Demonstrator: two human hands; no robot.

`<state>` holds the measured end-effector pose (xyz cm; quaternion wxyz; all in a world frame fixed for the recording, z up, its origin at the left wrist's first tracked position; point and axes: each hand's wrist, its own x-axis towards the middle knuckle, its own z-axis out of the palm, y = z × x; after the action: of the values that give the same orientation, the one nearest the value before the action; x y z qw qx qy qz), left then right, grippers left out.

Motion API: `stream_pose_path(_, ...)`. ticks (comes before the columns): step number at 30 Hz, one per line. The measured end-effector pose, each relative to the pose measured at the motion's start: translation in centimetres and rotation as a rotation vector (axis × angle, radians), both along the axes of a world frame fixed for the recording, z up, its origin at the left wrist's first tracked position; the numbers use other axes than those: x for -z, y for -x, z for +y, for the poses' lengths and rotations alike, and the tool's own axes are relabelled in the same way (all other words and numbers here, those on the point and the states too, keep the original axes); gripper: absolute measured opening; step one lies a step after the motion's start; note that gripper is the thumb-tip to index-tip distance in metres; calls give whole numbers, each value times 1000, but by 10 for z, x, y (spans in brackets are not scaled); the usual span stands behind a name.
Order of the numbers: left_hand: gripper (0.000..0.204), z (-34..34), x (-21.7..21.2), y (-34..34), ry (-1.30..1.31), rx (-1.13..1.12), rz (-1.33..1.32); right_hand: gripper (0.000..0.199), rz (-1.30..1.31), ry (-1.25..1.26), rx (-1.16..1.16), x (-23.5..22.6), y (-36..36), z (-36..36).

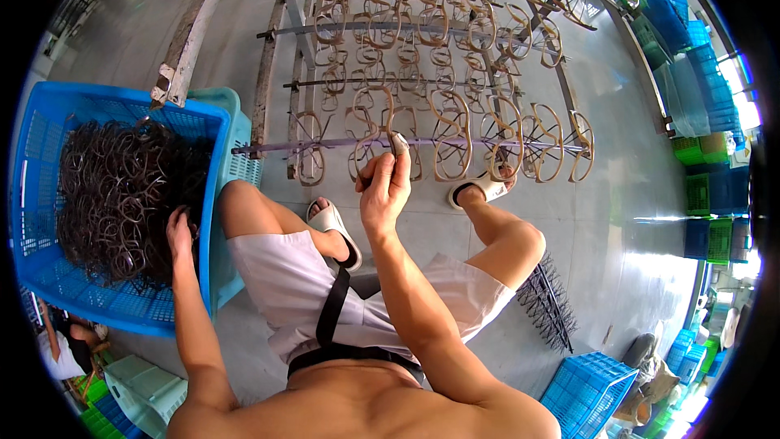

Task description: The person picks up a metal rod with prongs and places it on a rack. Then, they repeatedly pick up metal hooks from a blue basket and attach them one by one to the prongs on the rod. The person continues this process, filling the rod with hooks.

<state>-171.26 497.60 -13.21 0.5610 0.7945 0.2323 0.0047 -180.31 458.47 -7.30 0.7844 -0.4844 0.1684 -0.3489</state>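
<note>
My right hand (384, 183) is closed, thumb and fingers pinching the lower end of a brown curved frame (388, 106), shaped like an eyeglass frame, beside a purplish horizontal rod (487, 142). Along this rod hang several similar brown figure-eight frames (452, 134). At my left, my left hand (180, 233) reaches over the inner side of a blue plastic basket (122, 309). Its fingers stretch out against a tangled heap of dark, thin looped pieces (118, 195); I see nothing clearly gripped, and the fingertips are partly lost against the dark heap.
A metal rack (258, 97) ahead carries rows of brown frames. Behind the blue basket stands a pale green crate (231, 276). A dark bristly rod (548, 305) lies on the floor near my right knee, with a blue crate (587, 394) closer. Another person (61, 349) sits far left.
</note>
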Motion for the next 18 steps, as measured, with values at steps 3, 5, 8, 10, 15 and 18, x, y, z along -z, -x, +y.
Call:
stream_pose_path(3, 23, 2, 1, 1, 30, 7, -19, 26, -4, -7, -1, 0, 0, 2)
stream_pose_path(5, 24, 7, 8, 0, 37, 15, -35, 25, -15, -51, 0, -10, 1, 3)
stream_pose_path(8, 25, -1, 2, 0, -5, 8, -2, 25, -33, -123, 18, -9, 1, 7)
stream_pose_path(10, 25, -3, 0, 0, -16, 17, 9, 24, -48, -113, 32, -7, -1, 10)
stream_pose_path(15, 25, -7, -2, -1, -30, 26, -2, 24, 6, 46, 68, -1, -4, 10)
stream_pose_path(18, 26, -3, 1, -2, -37, 53, -3, 25, 82, 112, 81, -2, -3, 6)
